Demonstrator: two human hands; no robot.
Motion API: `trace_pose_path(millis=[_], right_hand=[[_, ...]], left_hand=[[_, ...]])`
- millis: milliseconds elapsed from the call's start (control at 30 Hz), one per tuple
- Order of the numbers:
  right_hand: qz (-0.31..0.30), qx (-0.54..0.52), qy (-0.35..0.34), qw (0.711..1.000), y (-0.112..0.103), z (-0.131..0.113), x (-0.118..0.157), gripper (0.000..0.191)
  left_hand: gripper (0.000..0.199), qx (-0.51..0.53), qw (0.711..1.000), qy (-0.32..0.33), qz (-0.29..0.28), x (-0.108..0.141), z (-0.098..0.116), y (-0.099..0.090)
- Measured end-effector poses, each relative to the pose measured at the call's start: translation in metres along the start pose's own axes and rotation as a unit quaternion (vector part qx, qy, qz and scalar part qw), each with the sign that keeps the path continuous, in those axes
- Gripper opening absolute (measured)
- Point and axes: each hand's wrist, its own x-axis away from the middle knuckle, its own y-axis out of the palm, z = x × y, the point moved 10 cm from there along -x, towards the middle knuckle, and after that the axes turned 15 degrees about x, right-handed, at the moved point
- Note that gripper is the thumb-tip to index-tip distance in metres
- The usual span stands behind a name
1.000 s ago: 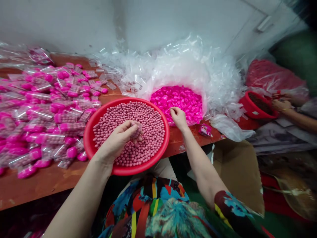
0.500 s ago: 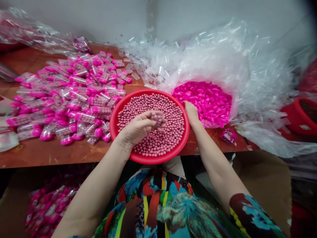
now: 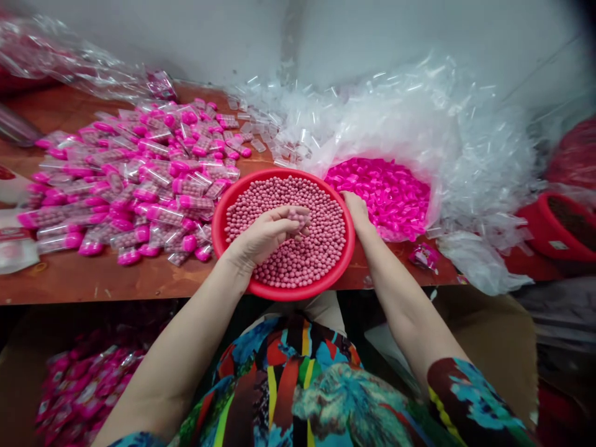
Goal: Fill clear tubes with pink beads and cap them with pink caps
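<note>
At the upper left of the frame, crumpled clear wrapping (image 3: 79, 62) lies along the back of the reddish-brown table (image 3: 107, 282). Below it, across the left of the frame, spreads a large heap of filled tubes (image 3: 125, 180), clear with bright pink caps and pale pink balls inside, lying at all angles. A white packet (image 3: 16, 251) sits at the left edge, and pink packets (image 3: 88, 397) fill the lower left corner, below the table's level.

Just left of the frame's centre, the left hand (image 3: 265, 234) is over the red bowl (image 3: 218, 217), its thumb and fingers curled together around a small clear container (image 3: 298, 217). Pink shows through the container's wall; how full it is cannot be told. The bowl, at the centre of the frame, is heaped with small pink balls (image 3: 288, 189).

The right hand (image 3: 357, 211) is at the bowl's right rim, back of the hand upward, between the bowl and the pink caps (image 3: 382, 192) in a whitish plastic bag. Its fingertips are hidden, so I cannot tell whether they are apart or together, or whether they grip anything.

Clear plastic pieces (image 3: 488, 146) pile up in the upper right. Below them lie a small pink wrapper (image 3: 424, 256) and a crumpled clear bag (image 3: 479, 261); a red tub (image 3: 542, 233) with dark contents stands at the right edge.
</note>
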Motion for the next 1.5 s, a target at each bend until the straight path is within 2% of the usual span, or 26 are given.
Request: trace_pose_path(millis=[100, 200, 300, 367, 433, 533, 600, 700, 800, 900, 967, 1033, 1100, 1133, 1200, 1267, 1333, 1433, 1500], right_hand=[[0.007, -0.005, 0.015, 1.0, 0.002, -0.001, -0.003, 0.018], [0.028, -0.036, 0.03, 0.999, -0.004, 0.002, -0.001, 0.008], [0.065, -0.085, 0.036, 0.994, -0.024, -0.001, 0.009, 0.015], [0.094, -0.118, 0.025, 0.988, -0.045, -0.014, 0.021, 0.02], [0.093, -0.17, -0.034, 0.981, -0.064, -0.043, 0.036, 0.019], [0.004, -0.242, -0.195, 0.95, -0.077, -0.108, 0.064, 0.016], [-0.051, -0.244, -0.277, 0.928, -0.078, -0.141, 0.082, 0.015], [-0.087, -0.226, -0.328, 0.913, -0.073, -0.163, 0.095, 0.012], [-0.102, -0.228, -0.338, 0.907, -0.064, -0.166, 0.098, 0.011], [-0.109, -0.237, -0.335, 0.905, -0.06, -0.161, 0.095, 0.012], [-0.084, -0.246, -0.294, 0.92, -0.064, -0.142, 0.081, 0.016], [-0.011, -0.236, -0.202, 0.95, -0.076, -0.102, 0.057, 0.024], [0.07, -0.172, -0.091, 0.978, -0.088, -0.051, 0.036, 0.029], [0.091, -0.129, -0.048, 0.986, -0.089, -0.029, 0.028, 0.029], [0.088, -0.057, -0.008, 0.994, -0.081, 0.0, 0.018, 0.023], [0.059, -0.021, -0.01, 0.998, -0.06, 0.011, 0.013, 0.014], [0.043, 0.014, -0.012, 0.999, -0.036, 0.012, 0.009, 0.013], [0.046, 0.06, 0.002, 0.997, -0.008, 0.008, 0.003, 0.011], [0.048, 0.085, 0.013, 0.995, 0.002, 0.006, -0.003, 0.015]], left_hand=[[0.035, -0.017, 1.0, 0.002, -0.003, 0.001, -0.002, 0.001], [0.037, -0.042, 0.999, 0.021, 0.01, 0.001, 0.001, -0.002], [0.05, -0.031, 0.999, 0.019, 0.01, -0.001, 0.001, -0.003], [0.055, -0.017, 1.0, 0.007, 0.013, -0.002, -0.001, -0.004], [0.052, -0.018, 1.0, -0.011, 0.014, -0.003, -0.005, -0.003], [0.033, -0.029, 0.999, -0.041, -0.014, -0.003, -0.01, 0.004], [0.022, -0.033, 0.998, -0.051, -0.029, -0.003, -0.012, 0.007], [0.016, -0.033, 0.998, -0.046, -0.015, -0.004, -0.01, 0.004], [0.013, -0.04, 0.998, -0.042, 0.003, -0.005, -0.011, -0.001], [0.011, -0.056, 0.997, -0.048, 0.003, -0.005, -0.013, -0.002], [0.013, -0.063, 0.997, -0.046, 0.014, -0.004, -0.013, -0.004], [0.016, -0.057, 0.997, -0.033, 0.046, -0.004, -0.008, -0.009], [0.013, -0.041, 0.995, -0.02, 0.088, -0.004, -0.001, -0.015], [0.012, -0.034, 0.993, -0.017, 0.108, -0.004, 0.002, -0.018], [0.013, -0.023, 0.99, -0.018, 0.141, -0.004, 0.005, -0.022], [0.015, -0.018, 0.986, -0.019, 0.163, -0.004, 0.007, -0.024], [0.016, -0.018, 0.984, -0.02, 0.177, -0.004, 0.008, -0.027], [0.016, -0.021, 0.98, -0.022, 0.195, -0.004, 0.008, -0.032], [0.017, -0.022, 0.978, -0.028, 0.206, -0.003, 0.008, -0.034]])
